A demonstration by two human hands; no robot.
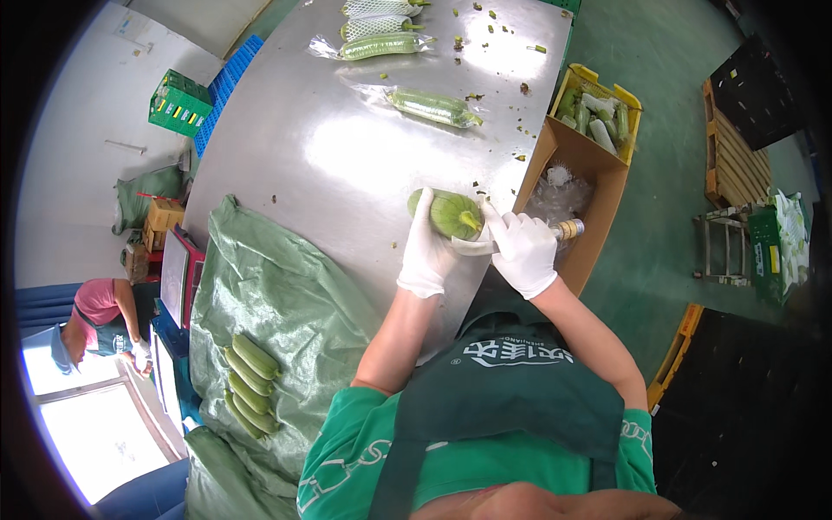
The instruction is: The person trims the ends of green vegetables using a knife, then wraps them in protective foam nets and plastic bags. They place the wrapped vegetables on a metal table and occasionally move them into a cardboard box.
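Observation:
My left hand (426, 256), in a white glove, is wrapped round a green zucchini (446, 212) over the steel table's near right part. The zucchini's yellowish stem end points toward me. My right hand (526, 253), gloved too, is closed on a knife (568, 229) whose light round handle sticks out to the right. Its blade lies just under the stem end, close to my left fingertips; whether it touches the stem I cannot tell. Farther off on the table are a zucchini in clear film (433, 107), another wrapped zucchini (381, 46) and zucchinis in white foam nets (374, 28).
Stem scraps dot the steel table (286, 130). A cardboard box (598, 225) with plastic film and a yellow crate (635, 117) of zucchinis stand at its right edge. Several zucchinis (251, 381) lie on a green sheet (260, 286) at left. Another person (100, 316) works far left.

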